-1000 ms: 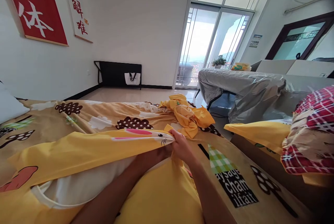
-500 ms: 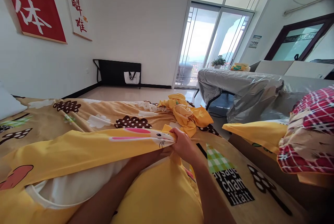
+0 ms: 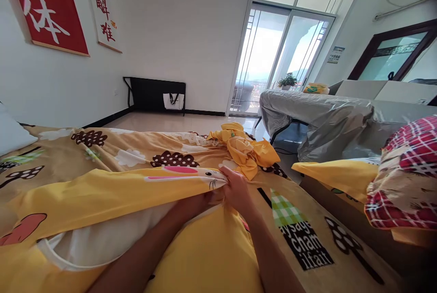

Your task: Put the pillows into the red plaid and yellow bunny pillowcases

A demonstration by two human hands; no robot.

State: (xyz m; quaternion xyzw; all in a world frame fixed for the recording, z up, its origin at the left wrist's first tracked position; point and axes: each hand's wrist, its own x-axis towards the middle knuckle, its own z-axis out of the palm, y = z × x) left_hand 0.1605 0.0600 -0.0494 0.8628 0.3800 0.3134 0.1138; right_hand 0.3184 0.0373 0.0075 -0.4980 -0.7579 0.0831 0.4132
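A yellow pillowcase point(image 3: 112, 195) with a printed rabbit face and pink ears stretches across the bed before me. My right hand point(image 3: 235, 190) pinches its far corner, thumb on top, beside the rabbit print. Reaching under the raised edge, my left hand point(image 3: 212, 196) is close by the right one; the fabric covers most of its fingers. White material point(image 3: 133, 234) shows in the gap beneath this edge, next to my left forearm. A bulging yellow part point(image 3: 211, 252) lies between my forearms, and I cannot tell whether it belongs to the same cover.
A patterned bedsheet point(image 3: 129, 158) spreads underneath. Crumpled yellow cloth point(image 3: 244, 147) lies at the bed's far edge. On the right are a red plaid cushion point(image 3: 406, 179) and a cardboard box point(image 3: 337, 206). Behind stands a plastic-covered table point(image 3: 317, 104); a white pillow point(image 3: 13, 133) is far left.
My right hand has shifted very slightly left and down with the pillowcase corner. The left hand has drawn back a little to the left under the fabric.
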